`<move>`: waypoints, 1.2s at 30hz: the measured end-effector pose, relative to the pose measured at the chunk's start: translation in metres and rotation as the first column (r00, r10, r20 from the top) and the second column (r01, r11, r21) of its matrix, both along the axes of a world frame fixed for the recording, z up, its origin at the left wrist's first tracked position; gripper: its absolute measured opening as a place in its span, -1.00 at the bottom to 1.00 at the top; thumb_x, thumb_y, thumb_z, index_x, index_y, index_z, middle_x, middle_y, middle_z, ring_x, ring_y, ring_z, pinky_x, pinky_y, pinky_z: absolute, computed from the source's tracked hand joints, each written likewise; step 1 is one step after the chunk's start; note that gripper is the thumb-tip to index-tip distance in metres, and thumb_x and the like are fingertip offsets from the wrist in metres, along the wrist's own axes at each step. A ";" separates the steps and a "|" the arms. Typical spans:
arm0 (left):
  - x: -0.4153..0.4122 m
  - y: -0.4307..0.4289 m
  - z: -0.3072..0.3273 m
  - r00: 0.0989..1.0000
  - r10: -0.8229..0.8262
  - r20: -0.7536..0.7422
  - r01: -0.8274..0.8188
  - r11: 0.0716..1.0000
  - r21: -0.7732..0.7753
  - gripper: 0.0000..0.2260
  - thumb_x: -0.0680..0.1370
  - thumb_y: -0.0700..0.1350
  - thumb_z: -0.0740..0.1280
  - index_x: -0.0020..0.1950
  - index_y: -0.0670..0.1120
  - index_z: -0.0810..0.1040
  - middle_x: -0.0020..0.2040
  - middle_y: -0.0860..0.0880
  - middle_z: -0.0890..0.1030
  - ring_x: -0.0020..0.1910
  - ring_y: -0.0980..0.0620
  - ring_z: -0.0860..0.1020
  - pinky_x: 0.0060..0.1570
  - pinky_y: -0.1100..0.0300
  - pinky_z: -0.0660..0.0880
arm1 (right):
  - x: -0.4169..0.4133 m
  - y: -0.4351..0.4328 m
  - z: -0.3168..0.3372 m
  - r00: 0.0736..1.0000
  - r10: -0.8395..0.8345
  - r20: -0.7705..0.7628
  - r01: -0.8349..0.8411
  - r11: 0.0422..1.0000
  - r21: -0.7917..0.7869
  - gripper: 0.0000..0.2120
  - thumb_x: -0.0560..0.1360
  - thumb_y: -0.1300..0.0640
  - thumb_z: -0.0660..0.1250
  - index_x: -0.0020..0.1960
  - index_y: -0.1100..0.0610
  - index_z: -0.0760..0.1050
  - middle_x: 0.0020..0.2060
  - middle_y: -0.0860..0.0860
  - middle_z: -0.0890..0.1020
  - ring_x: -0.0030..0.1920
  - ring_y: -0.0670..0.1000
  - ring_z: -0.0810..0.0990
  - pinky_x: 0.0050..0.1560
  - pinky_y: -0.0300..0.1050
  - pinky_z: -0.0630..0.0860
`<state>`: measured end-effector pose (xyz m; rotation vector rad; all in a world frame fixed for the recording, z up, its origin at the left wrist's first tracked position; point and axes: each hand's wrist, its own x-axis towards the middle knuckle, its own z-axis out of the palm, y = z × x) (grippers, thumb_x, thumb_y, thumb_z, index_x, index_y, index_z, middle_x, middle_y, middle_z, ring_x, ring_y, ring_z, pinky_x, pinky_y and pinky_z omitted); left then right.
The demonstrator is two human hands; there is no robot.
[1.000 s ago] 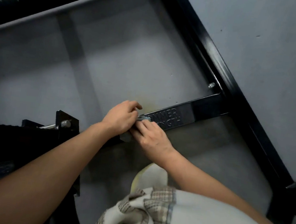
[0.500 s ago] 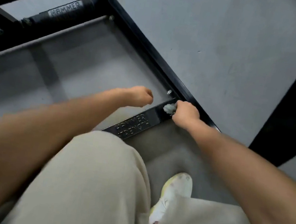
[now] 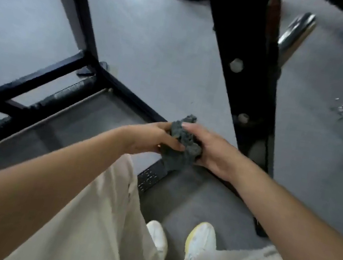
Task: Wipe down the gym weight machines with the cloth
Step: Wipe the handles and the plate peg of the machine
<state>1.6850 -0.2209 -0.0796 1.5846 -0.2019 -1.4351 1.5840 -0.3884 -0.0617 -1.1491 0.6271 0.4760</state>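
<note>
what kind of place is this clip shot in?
Most likely a gym. A black machine frame sits low on the grey floor, a bolted black upright stands beside it, and a chrome peg sticks out by it. The left hand and right hand hold a cloth.

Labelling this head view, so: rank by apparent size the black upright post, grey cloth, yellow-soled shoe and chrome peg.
1. black upright post
2. yellow-soled shoe and grey cloth: look alike, the cloth bunched and partly covered, so unranked
3. chrome peg
</note>
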 end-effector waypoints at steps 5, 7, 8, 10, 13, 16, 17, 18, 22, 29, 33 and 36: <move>-0.024 -0.014 0.002 0.936 0.349 0.043 -0.340 0.929 -0.145 -0.59 0.53 -0.33 0.47 0.37 -0.17 0.54 0.20 -0.16 0.69 0.15 -0.14 0.69 0.26 -0.09 0.59 | 0.006 0.023 -0.002 0.920 -0.390 0.048 0.368 0.812 -0.453 -0.82 0.48 0.25 0.41 0.07 0.11 0.66 -0.07 0.08 0.74 -0.01 0.12 0.72 0.04 0.06 0.70; -0.033 -0.011 0.023 0.929 0.364 0.067 -0.348 0.921 -0.177 -0.64 0.53 -0.32 0.48 0.31 -0.16 0.58 0.16 -0.16 0.71 0.07 -0.10 0.71 0.15 -0.01 0.65 | -0.018 0.039 0.012 0.867 -0.491 0.090 0.466 0.730 -0.500 -0.84 0.50 0.26 0.35 0.00 0.10 0.67 -0.11 0.05 0.74 -0.02 0.09 0.71 0.04 0.04 0.69; -0.035 -0.007 0.033 0.924 0.376 0.069 -0.354 0.911 -0.213 -0.68 0.53 -0.32 0.47 0.27 -0.16 0.60 0.14 -0.16 0.72 0.03 -0.07 0.72 0.06 0.06 0.67 | -0.027 0.044 0.018 0.855 -0.507 0.107 0.489 0.721 -0.491 -0.84 0.51 0.26 0.34 -0.02 0.10 0.67 -0.11 0.04 0.74 -0.01 0.08 0.72 0.07 0.06 0.69; -0.033 -0.004 0.060 0.908 0.416 0.057 -0.382 0.874 -0.300 -0.74 0.54 -0.32 0.45 0.21 -0.14 0.63 0.10 -0.15 0.73 -0.01 -0.05 0.71 -0.04 0.13 0.66 | -0.038 0.043 0.040 0.840 -0.512 0.180 0.526 0.689 -0.498 -0.83 0.55 0.25 0.32 -0.01 0.08 0.67 -0.10 0.02 0.75 0.00 0.06 0.73 0.12 0.09 0.68; -0.031 0.004 0.096 0.890 0.450 0.066 -0.397 0.839 -0.374 -0.77 0.56 -0.34 0.41 0.16 -0.09 0.64 0.09 -0.12 0.73 0.05 -0.10 0.69 0.09 0.02 0.62 | -0.047 0.043 0.076 0.826 -0.471 0.310 0.563 0.651 -0.510 -0.87 0.59 0.24 0.36 0.04 0.06 0.65 -0.07 0.00 0.75 0.02 0.00 0.73 0.04 -0.10 0.66; -0.027 0.014 0.124 0.835 0.544 0.083 -0.461 0.774 -0.435 -0.69 0.58 -0.40 0.36 0.25 -0.10 0.59 0.16 -0.11 0.72 0.14 -0.11 0.69 0.14 -0.02 0.62 | -0.044 0.053 0.118 0.789 -0.377 0.485 0.603 0.623 -0.498 -0.82 0.60 0.24 0.39 0.08 -0.02 0.63 -0.03 -0.05 0.73 0.02 -0.09 0.71 -0.01 -0.27 0.57; -0.024 0.017 0.135 0.813 0.578 0.077 -0.483 0.742 -0.466 -0.67 0.58 -0.41 0.35 0.28 -0.11 0.58 0.16 -0.10 0.72 0.15 -0.11 0.69 0.14 -0.02 0.63 | -0.040 0.056 0.134 0.768 -0.349 0.538 0.614 0.639 -0.463 -0.78 0.61 0.25 0.38 0.09 -0.06 0.63 -0.01 -0.05 0.73 0.04 -0.08 0.71 0.02 -0.25 0.58; -0.020 0.019 0.147 0.791 0.607 0.078 -0.498 0.711 -0.497 -0.66 0.59 -0.41 0.34 0.30 -0.10 0.57 0.16 -0.09 0.72 0.16 -0.11 0.69 0.14 -0.02 0.63 | -0.033 0.059 0.150 0.745 -0.325 0.583 0.623 0.652 -0.432 -0.72 0.61 0.28 0.36 0.10 -0.10 0.64 0.01 -0.06 0.73 0.06 -0.08 0.71 0.06 -0.22 0.61; -0.004 0.026 0.195 0.762 0.648 0.001 -0.528 0.622 -0.578 -0.63 0.53 -0.31 0.36 0.33 -0.11 0.58 0.16 -0.13 0.71 0.17 -0.15 0.67 0.21 -0.10 0.60 | -0.005 0.074 0.198 0.648 -0.244 0.721 0.699 0.568 -0.435 -0.57 0.59 0.44 0.23 -0.01 -0.08 0.63 0.00 -0.05 0.70 0.07 -0.06 0.68 0.11 -0.20 0.61; -0.014 0.039 0.262 0.876 0.474 -0.089 -0.425 0.670 -0.609 -0.72 0.63 0.02 0.39 0.24 -0.13 0.63 0.19 -0.25 0.68 0.11 -0.15 0.69 0.12 -0.06 0.59 | -0.011 0.109 0.238 0.621 0.257 0.741 0.760 0.035 -0.649 -0.72 0.49 0.47 0.32 -0.03 0.13 0.63 0.11 -0.14 0.50 0.14 -0.14 0.55 0.14 -0.31 0.55; -0.018 0.034 0.287 0.642 0.751 0.154 -0.500 0.563 -0.658 -0.77 0.60 -0.19 0.45 0.22 0.00 0.54 0.03 -0.14 0.70 -0.18 0.07 0.68 -0.22 0.15 0.60 | -0.021 0.116 0.242 0.650 0.372 0.663 0.692 0.072 -0.719 -0.62 0.51 0.37 0.31 0.25 0.08 0.61 0.26 -0.18 0.46 0.28 -0.13 0.51 0.28 -0.21 0.52; -0.005 0.021 0.308 0.461 0.810 0.363 -0.384 0.551 -0.741 -0.74 0.59 -0.05 0.47 0.19 0.09 0.46 0.04 0.03 0.64 -0.07 0.13 0.66 -0.05 0.07 0.65 | -0.022 0.114 0.263 0.615 0.351 0.706 0.737 0.062 -0.673 -0.53 0.52 0.38 0.30 0.36 0.03 0.55 0.31 -0.17 0.45 0.32 -0.11 0.51 0.32 -0.19 0.51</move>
